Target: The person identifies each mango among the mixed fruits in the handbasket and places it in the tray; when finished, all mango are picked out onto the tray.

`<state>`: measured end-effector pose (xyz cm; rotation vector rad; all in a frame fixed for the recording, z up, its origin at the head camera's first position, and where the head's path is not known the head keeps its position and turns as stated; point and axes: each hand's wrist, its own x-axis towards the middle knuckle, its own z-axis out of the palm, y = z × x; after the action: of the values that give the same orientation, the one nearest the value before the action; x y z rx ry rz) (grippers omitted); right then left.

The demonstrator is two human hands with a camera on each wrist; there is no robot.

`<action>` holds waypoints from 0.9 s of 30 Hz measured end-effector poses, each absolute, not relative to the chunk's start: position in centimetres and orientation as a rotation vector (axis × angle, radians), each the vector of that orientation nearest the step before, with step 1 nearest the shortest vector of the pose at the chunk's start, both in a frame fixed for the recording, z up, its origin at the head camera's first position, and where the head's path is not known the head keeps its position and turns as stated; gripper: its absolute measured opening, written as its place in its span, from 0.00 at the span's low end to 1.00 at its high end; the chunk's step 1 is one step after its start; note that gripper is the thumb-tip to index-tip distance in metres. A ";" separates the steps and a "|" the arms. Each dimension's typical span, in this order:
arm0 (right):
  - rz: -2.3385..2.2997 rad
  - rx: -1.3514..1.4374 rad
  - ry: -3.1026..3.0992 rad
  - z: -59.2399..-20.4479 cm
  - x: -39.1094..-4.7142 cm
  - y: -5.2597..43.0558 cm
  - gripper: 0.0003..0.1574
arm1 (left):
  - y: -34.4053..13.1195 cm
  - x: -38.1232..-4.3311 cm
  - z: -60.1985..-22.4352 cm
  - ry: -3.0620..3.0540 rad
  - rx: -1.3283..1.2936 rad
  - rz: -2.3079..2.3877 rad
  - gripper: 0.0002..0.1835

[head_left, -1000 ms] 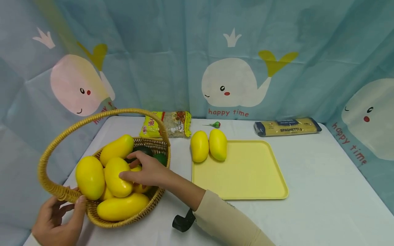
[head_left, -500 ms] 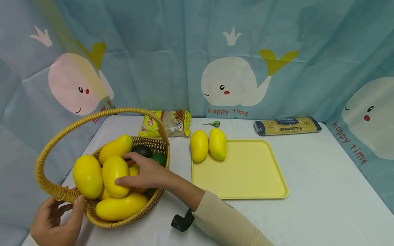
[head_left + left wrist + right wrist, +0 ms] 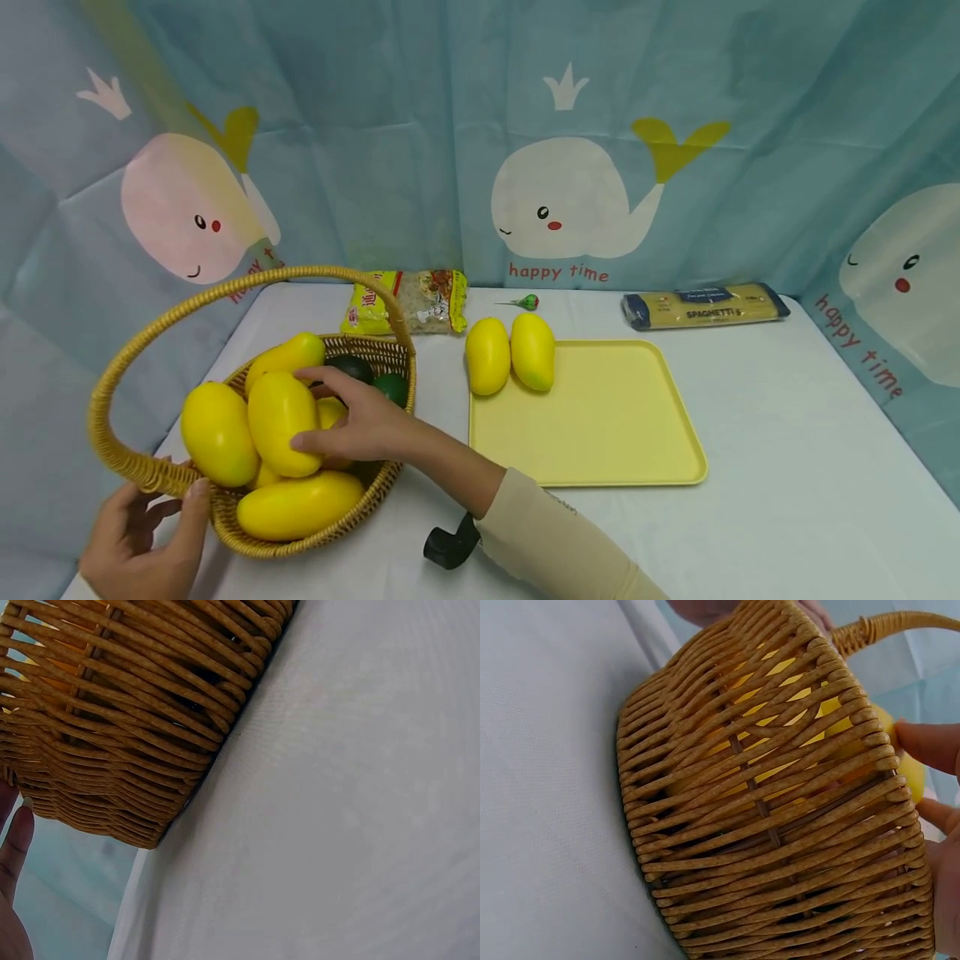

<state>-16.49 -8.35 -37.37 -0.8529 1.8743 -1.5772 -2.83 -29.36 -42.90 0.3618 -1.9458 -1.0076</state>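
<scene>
In the head view, a wicker basket (image 3: 401, 450) with a tall arched handle holds several yellow mangoes and dark green fruits (image 3: 390, 388). My left hand (image 3: 142, 542) grips the rim at the near-left foot of the handle, its thumb on top. Reaching in from the right, my right hand (image 3: 367, 421) pinches the middle mango (image 3: 279, 421), thumb on its lower side and fingers near its upper end. Other mangoes (image 3: 217, 433) crowd around it. The left wrist view shows the basket's woven side (image 3: 127, 727) and some fingers; in the right wrist view, weave hides most of the fruit.
Right of the basket lies a yellow tray (image 3: 592, 425), with two mangoes (image 3: 488, 357) at its far-left corner. Along the back are a yellow food packet (image 3: 427, 300), a small green-and-red wrapped lollipop (image 3: 530, 302) and a spaghetti packet (image 3: 705, 307).
The pinched mango has risen slightly and turned more upright, overlapping the mango behind it. My right hand has barely shifted; my left hand stays on the basket rim.
</scene>
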 end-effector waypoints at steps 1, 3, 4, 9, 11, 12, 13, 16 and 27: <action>-1.597 -0.854 1.846 -37.4 -16.5 -8.3 0.42 | -29.4 -2.8 -42.9 -1.946 0.355 -1.006 0.24; -1.624 -0.855 1.808 -37.4 -16.5 -8.2 0.43 | -29.3 -2.8 -42.9 -1.948 0.351 -0.999 0.24; -1.630 -0.863 1.805 -37.4 -16.5 -8.1 0.43 | -29.3 -2.8 -42.9 -1.946 0.350 -1.000 0.24; -1.663 -0.864 1.763 -37.4 -16.4 -8.1 0.43 | -29.2 -2.9 -42.8 -1.943 0.355 -1.002 0.24; -1.679 -0.869 1.741 -37.4 -16.5 -8.1 0.44 | -29.2 -3.0 -42.9 -1.938 0.365 -1.002 0.24; -1.684 -0.877 1.740 -37.5 -16.5 -8.1 0.44 | -29.3 -3.0 -42.9 -1.935 0.369 -1.004 0.24; -1.688 -0.888 1.743 -37.5 -16.5 -8.0 0.44 | -29.3 -3.0 -43.0 -1.936 0.369 -1.003 0.24; -1.693 -0.934 1.778 -37.6 -16.7 -7.9 0.45 | -29.5 -3.0 -43.0 -1.945 0.365 -0.998 0.25; -1.805 -1.027 1.767 -37.5 -16.1 -6.8 0.46 | -29.3 -2.9 -42.8 -1.949 0.391 -1.005 0.25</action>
<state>-16.10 -6.82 -37.46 -1.0269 1.7668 -1.8051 -2.92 -29.28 -42.82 0.3905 -1.9495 -1.0052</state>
